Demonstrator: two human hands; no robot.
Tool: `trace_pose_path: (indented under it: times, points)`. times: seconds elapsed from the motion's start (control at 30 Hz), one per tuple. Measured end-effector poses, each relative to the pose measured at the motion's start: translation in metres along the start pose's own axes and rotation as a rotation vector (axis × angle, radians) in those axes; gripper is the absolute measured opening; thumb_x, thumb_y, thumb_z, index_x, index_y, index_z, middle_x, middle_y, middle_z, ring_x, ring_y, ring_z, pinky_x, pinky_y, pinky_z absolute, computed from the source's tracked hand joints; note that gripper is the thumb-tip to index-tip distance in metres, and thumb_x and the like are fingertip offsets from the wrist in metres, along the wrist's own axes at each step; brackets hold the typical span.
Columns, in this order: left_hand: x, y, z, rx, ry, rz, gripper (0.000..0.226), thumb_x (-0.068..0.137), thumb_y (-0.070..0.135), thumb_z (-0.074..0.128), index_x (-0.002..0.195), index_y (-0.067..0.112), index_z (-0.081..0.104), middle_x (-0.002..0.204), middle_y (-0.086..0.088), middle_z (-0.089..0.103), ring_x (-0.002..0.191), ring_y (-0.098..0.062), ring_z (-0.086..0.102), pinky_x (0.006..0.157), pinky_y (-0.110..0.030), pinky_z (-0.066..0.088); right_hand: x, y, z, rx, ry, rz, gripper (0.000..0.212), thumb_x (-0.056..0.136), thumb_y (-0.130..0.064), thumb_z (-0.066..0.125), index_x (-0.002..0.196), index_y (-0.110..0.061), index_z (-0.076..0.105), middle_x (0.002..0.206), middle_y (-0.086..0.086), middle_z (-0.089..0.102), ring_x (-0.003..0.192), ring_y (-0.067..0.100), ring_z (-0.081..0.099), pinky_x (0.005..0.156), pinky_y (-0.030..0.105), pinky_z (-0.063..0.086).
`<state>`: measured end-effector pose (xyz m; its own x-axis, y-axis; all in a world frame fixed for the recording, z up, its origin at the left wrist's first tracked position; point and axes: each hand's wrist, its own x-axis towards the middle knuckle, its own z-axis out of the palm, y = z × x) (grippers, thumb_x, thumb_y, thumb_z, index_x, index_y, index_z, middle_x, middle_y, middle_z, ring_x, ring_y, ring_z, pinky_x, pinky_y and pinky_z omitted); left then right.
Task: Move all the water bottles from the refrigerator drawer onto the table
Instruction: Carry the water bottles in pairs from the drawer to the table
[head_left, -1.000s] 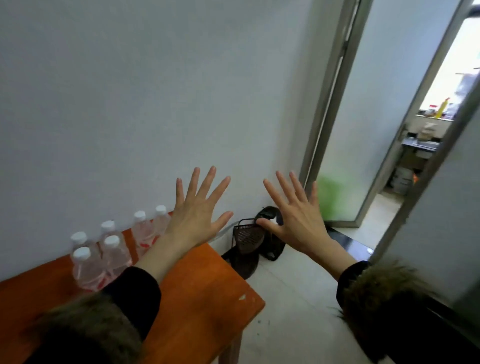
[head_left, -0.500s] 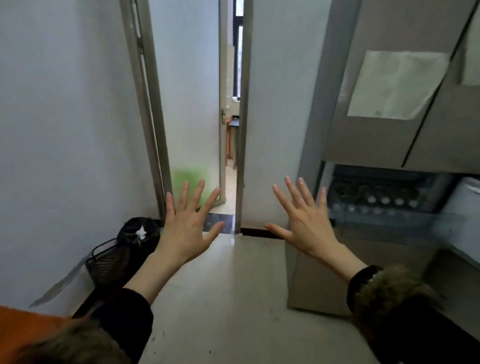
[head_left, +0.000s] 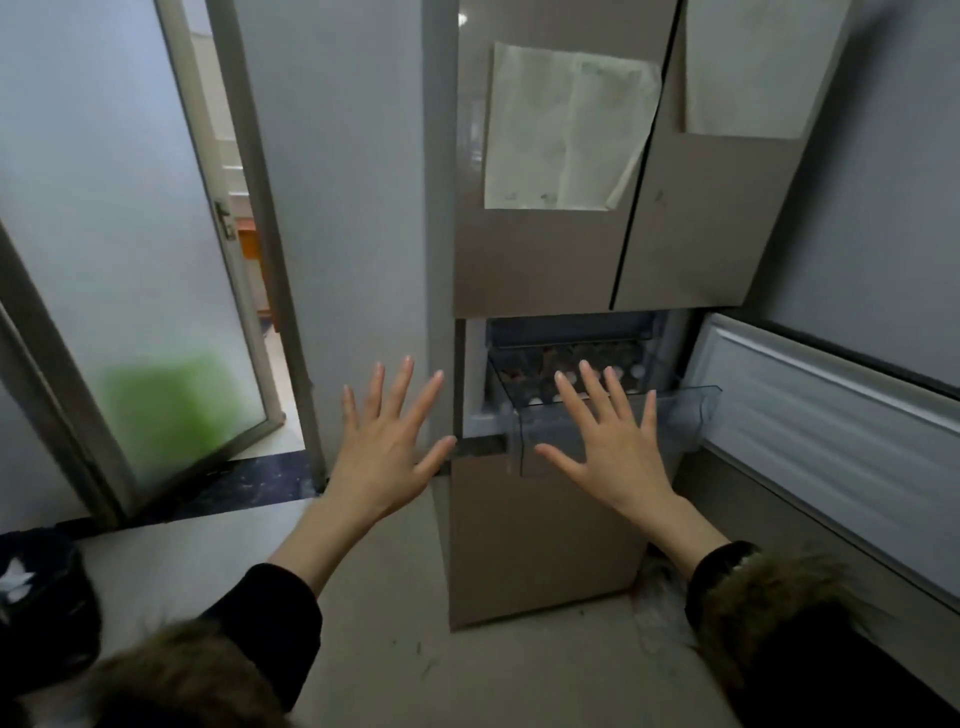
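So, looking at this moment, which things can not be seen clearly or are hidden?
All in the head view:
- Water bottles in the refrigerator drawer: only blurred white caps show; the right hand covers some, so no count.
- Table: out of frame.
- Papers on the refrigerator door: writing too blurred to read.
- Black object: cut off by the left edge.
- Room behind the frosted door: only a green blur.
- Left hand: open, hides nothing important.

A frosted glass door (head_left: 156, 322) with a green blur low on it is seen at nine o'clock, standing ajar; two paper sheets (head_left: 566, 130) are stuck at twelve o'clock; a black bin (head_left: 41, 603) is set at eight o'clock
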<state>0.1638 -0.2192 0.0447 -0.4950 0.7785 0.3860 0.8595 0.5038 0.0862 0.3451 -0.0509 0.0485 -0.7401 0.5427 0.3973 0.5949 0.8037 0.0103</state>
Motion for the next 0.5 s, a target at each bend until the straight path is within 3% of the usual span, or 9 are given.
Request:
trace_pose_path:
  times: [0.13,0.27,0.5]
  points:
    - [0.05,0.037,0.04,-0.053,-0.053,0.093,0.07,0.089,0.062,0.028,0.144,0.041,-0.01,0.154,0.004,-0.022,0.14,-0.023,-0.025,0.109,-0.047,-0.018,0.018,0.049,0.02,-0.026,-0.039,0.074,0.089,0.068,-0.078,0.001,0.145,-0.036,-0.009,0.159,-0.002,-0.005,0.145,0.02,-0.01,0.111,0.058,-0.006]
    - [0.098,0.073,0.071,-0.068,-0.099,0.142,0.069,0.089,0.062,0.025,0.144,0.041,-0.011,0.144,0.008,-0.032,0.139,-0.022,-0.027,0.111,-0.046,-0.018,0.046,0.097,0.035,0.0,-0.094,0.132,0.081,0.083,-0.073,0.025,0.147,-0.035,-0.008,0.158,-0.002,-0.009,0.145,0.02,-0.013,0.111,0.055,-0.013]
    - [0.18,0.139,0.139,-0.119,-0.189,0.11,0.064,0.092,0.057,0.028,0.145,0.041,-0.004,0.156,0.004,-0.015,0.14,-0.019,-0.025,0.114,-0.046,-0.013,0.098,0.191,0.088,0.078,-0.136,0.172,0.078,0.087,-0.068,0.028,0.147,-0.035,-0.01,0.158,-0.004,-0.014,0.144,0.017,-0.018,0.112,0.053,-0.014]
